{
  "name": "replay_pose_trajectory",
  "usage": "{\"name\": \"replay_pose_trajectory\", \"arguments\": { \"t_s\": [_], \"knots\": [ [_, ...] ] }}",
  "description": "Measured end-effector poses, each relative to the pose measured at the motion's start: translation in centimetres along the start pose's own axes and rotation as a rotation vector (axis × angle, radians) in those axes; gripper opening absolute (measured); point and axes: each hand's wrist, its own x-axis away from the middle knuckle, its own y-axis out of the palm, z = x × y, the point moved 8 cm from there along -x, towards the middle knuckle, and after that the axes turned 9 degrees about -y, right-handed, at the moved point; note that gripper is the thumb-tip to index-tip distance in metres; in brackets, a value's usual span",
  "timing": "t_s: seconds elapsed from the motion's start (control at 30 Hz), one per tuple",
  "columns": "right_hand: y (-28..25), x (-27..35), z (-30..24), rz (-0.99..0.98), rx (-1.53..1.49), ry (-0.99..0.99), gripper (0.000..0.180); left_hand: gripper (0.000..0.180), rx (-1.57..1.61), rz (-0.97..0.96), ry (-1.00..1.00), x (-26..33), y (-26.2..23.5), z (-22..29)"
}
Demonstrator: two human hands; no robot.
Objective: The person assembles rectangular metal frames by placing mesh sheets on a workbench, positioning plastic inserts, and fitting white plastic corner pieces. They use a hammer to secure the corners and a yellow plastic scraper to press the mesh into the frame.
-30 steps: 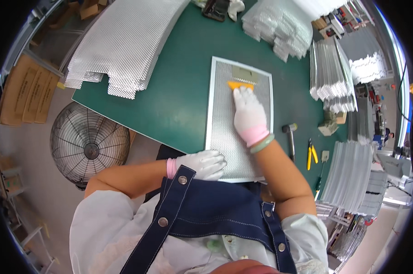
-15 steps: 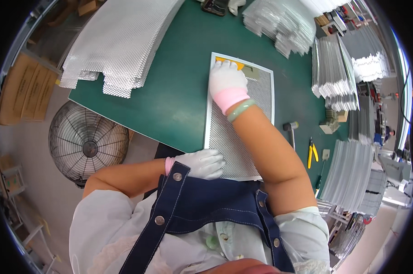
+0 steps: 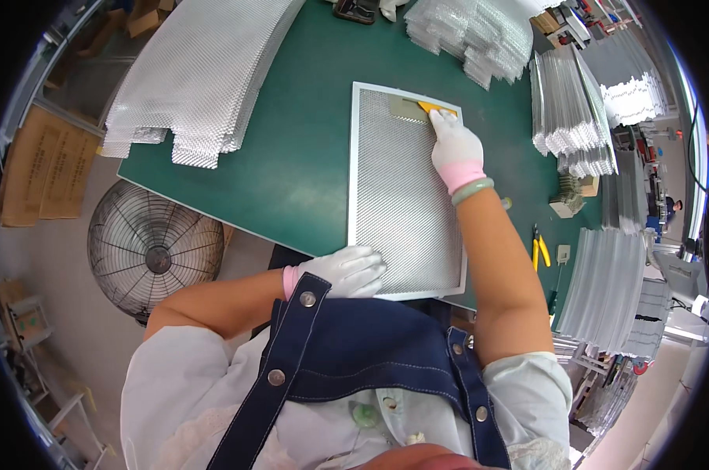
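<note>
A silver-framed mesh panel (image 3: 405, 196) lies on the green table in front of me. My left hand (image 3: 353, 272), in a white glove with a pink cuff, rests flat on its near left corner, fingers extended. At the far right corner my right hand (image 3: 456, 145), gloved likewise, closes on a flat yellow scraper-like piece (image 3: 429, 106); its exact kind is unclear. Beside that piece, an olive-grey rectangular plate (image 3: 404, 108) lies on the far end of the mesh. My right forearm covers part of the panel's right edge.
Mesh sheets (image 3: 206, 70) are stacked at the table's far left, with more metal sheets (image 3: 570, 102) at the right. Yellow-handled cutters (image 3: 541, 249) lie right of my forearm. A hammer end (image 3: 506, 204) peeks from behind it. A floor fan (image 3: 157, 254) stands left of the table.
My right hand has slid from the panel's far left corner to its far right corner with the yellow piece. The olive-grey plate shows more fully. My left hand stays at the near left corner.
</note>
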Motion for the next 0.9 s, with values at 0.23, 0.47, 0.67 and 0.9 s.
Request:
{"name": "replay_pose_trajectory", "arguments": {
  "t_s": [0.23, 0.47, 0.67, 0.9],
  "knots": [
    [-1.6, 3.4, -2.8, 0.007, -0.016, -0.101, 0.043, 0.018, -0.058, 0.091, 0.002, 0.0, -0.6, 0.6],
    [-1.3, 2.0, -5.3, -0.033, 0.046, -0.020, 0.043, 0.018, -0.063, 0.094, -0.003, 0.1, -0.6, 0.7],
    [-1.3, 1.9, -5.3, -0.162, 0.068, -0.051, 0.044, 0.018, -0.045, 0.085, -0.012, 0.2, -0.4, 0.8],
    [-1.2, 0.2, -5.4, -0.331, 0.084, 0.004, 0.043, 0.020, -0.007, 0.038, -0.006, -0.1, -0.2, 0.4]
  ]
}}
